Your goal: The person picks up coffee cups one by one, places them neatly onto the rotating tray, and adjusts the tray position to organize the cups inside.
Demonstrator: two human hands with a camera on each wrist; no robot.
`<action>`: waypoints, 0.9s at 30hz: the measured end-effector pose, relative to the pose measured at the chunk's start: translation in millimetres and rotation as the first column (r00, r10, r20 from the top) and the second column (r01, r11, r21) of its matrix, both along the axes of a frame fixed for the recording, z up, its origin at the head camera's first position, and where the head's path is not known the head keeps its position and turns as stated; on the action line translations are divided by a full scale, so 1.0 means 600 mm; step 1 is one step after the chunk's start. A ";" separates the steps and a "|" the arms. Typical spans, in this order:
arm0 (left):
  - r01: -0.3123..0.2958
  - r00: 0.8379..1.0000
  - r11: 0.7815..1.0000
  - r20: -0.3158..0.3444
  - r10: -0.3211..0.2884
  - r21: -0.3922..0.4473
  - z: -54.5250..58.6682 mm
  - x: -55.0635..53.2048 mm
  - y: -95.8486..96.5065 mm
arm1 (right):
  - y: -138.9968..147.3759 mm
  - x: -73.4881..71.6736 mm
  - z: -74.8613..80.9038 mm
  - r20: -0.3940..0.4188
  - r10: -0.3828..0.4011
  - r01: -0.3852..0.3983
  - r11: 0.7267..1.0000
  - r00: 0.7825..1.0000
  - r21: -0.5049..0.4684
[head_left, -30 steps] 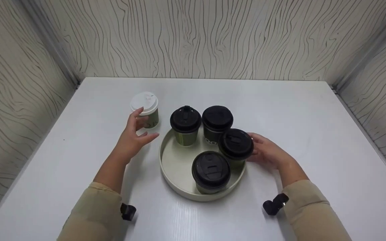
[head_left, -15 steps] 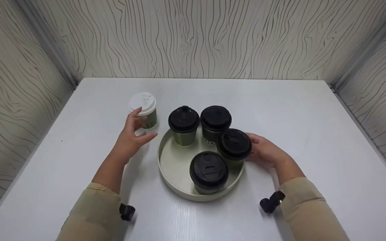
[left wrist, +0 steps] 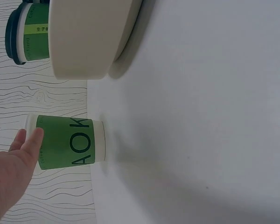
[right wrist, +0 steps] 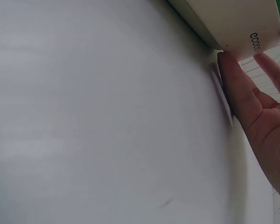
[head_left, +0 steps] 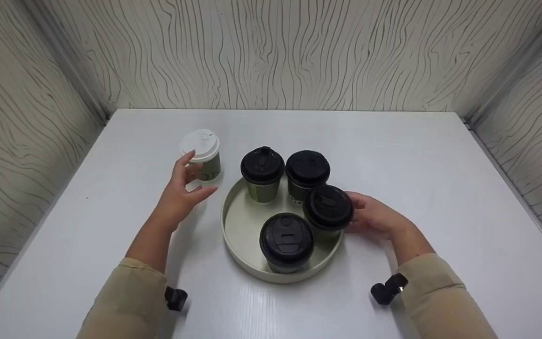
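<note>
My left hand [head_left: 177, 195] is at the near-left side of a green paper coffee cup with a white lid [head_left: 210, 167], thumb and fingers spread; its fingertips overlap the cup in the left wrist view. A round cream tray [head_left: 240, 235], marked "ecoco" on its side, bears several green coffee cups with black lids, all upright. My right hand [head_left: 374, 216] is at the tray's right wall, fingers extended and touching it in the right wrist view. Beside those fingers, inside the tray, stands the rightmost black-lidded cup [head_left: 328, 206], which partly hides them in the head view.
A black-lidded cup [head_left: 286, 240] stands at the tray's front, and two more, a left one [head_left: 262, 169] and a right one [head_left: 307, 172], at its back. The white table [head_left: 393, 141] meets wood-patterned panels [head_left: 271, 56] behind. Small black devices sit at both sleeves.
The tray's cups have turned clockwise: the back ones shifted right, the right one slightly nearer, the front one left. The right hand moved slightly nearer along the rim; the left hand stays near the white-lidded cup.
</note>
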State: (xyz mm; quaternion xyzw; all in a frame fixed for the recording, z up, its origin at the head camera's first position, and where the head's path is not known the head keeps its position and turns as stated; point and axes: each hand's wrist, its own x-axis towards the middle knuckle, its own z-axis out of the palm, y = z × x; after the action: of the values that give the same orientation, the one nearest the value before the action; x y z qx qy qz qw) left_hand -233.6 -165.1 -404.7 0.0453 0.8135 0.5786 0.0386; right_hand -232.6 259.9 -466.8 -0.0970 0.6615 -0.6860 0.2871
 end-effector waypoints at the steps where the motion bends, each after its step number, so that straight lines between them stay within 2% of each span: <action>1: 0.001 1.000 1.000 -0.002 -0.001 0.004 0.000 0.000 0.000 | 0.000 0.002 0.001 0.007 -0.001 0.001 1.000 1.000 0.000; 7: 0.003 1.000 1.000 -0.007 -0.003 0.029 -0.001 0.001 -0.003 | -0.003 0.010 0.002 0.022 0.001 -0.001 1.000 1.000 -0.010; 14: -0.010 1.000 1.000 0.008 0.010 0.016 -0.003 0.002 -0.007 | -0.003 0.017 -0.002 -0.104 0.037 -0.029 0.997 0.994 0.076; 16: -0.012 1.000 1.000 0.010 0.012 0.019 -0.004 0.003 -0.009 | -0.004 0.020 -0.002 -0.108 0.038 -0.030 0.997 0.993 0.078; 22: -0.003 1.000 0.999 0.011 0.002 0.034 -0.004 0.005 -0.015 | -0.009 0.031 0.002 0.008 0.040 -0.040 0.999 0.999 0.015; 27: -0.017 1.000 1.000 0.025 0.016 0.026 -0.003 0.006 -0.020 | -0.012 0.036 0.002 0.030 0.072 -0.072 0.997 0.997 0.002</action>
State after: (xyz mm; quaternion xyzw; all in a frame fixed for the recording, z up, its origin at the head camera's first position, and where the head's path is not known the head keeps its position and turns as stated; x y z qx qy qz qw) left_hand -230.1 -176.8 -406.5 0.0319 0.8056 0.5900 0.0434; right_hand -211.1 252.6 -465.5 -0.1102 0.6544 -0.6755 0.3214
